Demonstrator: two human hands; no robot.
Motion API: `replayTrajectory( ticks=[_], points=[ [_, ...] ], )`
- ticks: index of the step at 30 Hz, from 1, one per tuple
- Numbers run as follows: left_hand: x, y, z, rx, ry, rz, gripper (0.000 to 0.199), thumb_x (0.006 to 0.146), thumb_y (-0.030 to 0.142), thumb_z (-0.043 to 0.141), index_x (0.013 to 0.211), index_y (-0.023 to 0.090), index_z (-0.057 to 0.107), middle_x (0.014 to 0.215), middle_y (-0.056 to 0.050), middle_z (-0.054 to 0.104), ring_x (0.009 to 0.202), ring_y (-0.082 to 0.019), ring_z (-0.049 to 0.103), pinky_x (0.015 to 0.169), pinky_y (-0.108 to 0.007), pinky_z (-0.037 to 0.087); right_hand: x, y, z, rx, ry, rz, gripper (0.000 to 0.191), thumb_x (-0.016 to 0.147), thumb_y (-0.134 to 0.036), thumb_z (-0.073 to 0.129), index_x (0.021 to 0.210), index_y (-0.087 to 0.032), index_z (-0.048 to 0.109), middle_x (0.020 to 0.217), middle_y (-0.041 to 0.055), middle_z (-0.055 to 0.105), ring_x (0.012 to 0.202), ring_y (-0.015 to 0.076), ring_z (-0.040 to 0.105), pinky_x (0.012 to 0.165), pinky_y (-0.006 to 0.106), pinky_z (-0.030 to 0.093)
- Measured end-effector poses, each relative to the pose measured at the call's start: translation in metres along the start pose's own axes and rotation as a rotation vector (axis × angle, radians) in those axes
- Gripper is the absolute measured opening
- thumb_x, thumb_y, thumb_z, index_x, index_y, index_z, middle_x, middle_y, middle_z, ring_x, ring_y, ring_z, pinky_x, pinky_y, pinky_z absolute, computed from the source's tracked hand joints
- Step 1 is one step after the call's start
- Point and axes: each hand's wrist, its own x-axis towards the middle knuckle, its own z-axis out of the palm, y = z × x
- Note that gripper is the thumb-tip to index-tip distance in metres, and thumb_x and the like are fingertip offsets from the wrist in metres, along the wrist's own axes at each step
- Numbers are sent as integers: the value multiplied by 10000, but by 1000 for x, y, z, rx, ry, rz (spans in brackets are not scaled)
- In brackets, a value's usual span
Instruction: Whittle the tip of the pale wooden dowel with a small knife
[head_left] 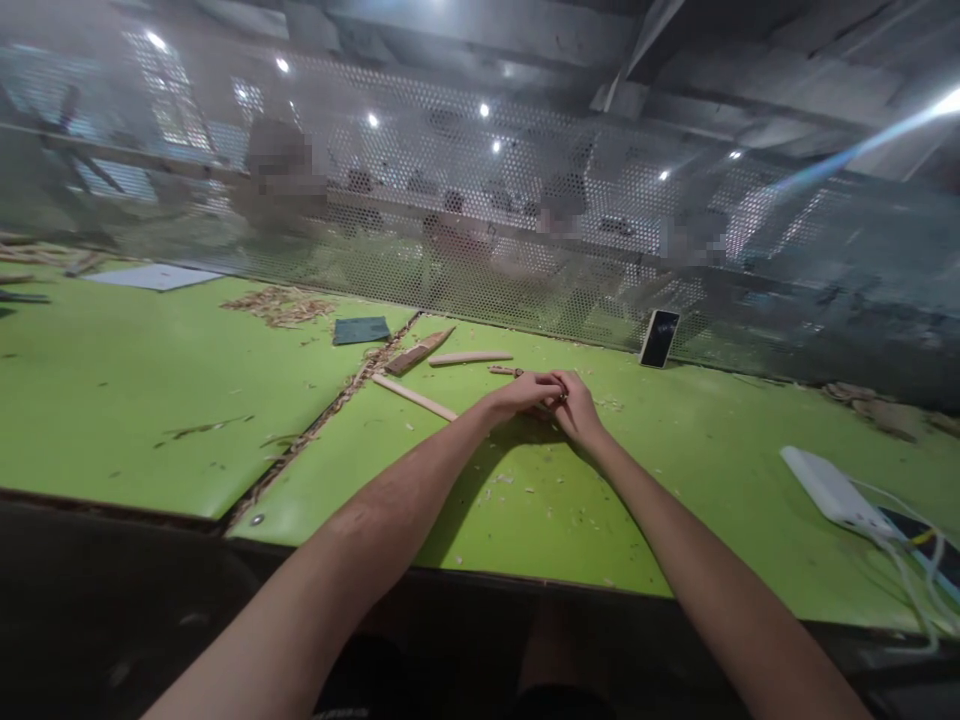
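My left hand (529, 392) and my right hand (577, 405) meet above the green table, with fingers bent together. Both close around something small and dark, mostly hidden by the fingers; I cannot make out its kind. Just beyond my left hand shows a short brown stick-like piece (502, 370); whether it touches the hand is unclear. To the left lie a curved pale wooden strip (471, 358), a straight pale wooden stick (415, 397) partly behind my left forearm, and a brown wooden piece with a pointed end (421, 352).
A dark green square sheet (361, 330) lies near wood shavings (281, 306). A phone (660, 339) stands by the perforated screen (480, 230); people are behind it. At right is a white power bank (832, 490) with cables. White paper (157, 277) lies far left.
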Motion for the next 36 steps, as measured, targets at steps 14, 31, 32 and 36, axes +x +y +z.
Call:
replayTrajectory(
  ticks=[14, 31, 32, 36],
  points=[
    [-1, 3, 0, 9, 8, -28, 251, 1079, 361, 711, 1205, 144, 704, 1159, -73, 719, 980, -177, 708, 879, -346, 647, -2, -2, 1, -20, 24, 12, 275, 804, -299, 681, 1067, -254, 746, 1121, 127, 690, 1063, 337, 662, 1007, 549, 580],
    [1, -1, -3, -65, -8, 31, 135, 903, 123, 675, 1014, 157, 744, 1012, -70, 710, 884, -171, 666, 814, -302, 569, -5, 4, 1, -22, 25, 37, 364, 786, -254, 757, 1150, -265, 738, 1226, 140, 590, 1149, 364, 650, 1112, 609, 556],
    [1, -2, -3, -63, -7, 28, 120, 924, 120, 665, 1008, 157, 743, 1022, -74, 711, 886, -169, 665, 815, -302, 571, -5, 5, 2, -24, 22, 44, 356, 790, -245, 750, 1146, -258, 734, 1237, 139, 584, 1151, 357, 650, 1115, 602, 557],
    [4, -4, -2, -39, -13, 11, 81, 1028, 182, 661, 1042, 143, 730, 1089, -98, 719, 938, -172, 680, 860, -318, 606, -3, 8, 4, -37, 9, 82, 322, 816, -232, 737, 1137, -240, 726, 1253, 121, 584, 1109, 320, 657, 1095, 575, 571]
  ],
)
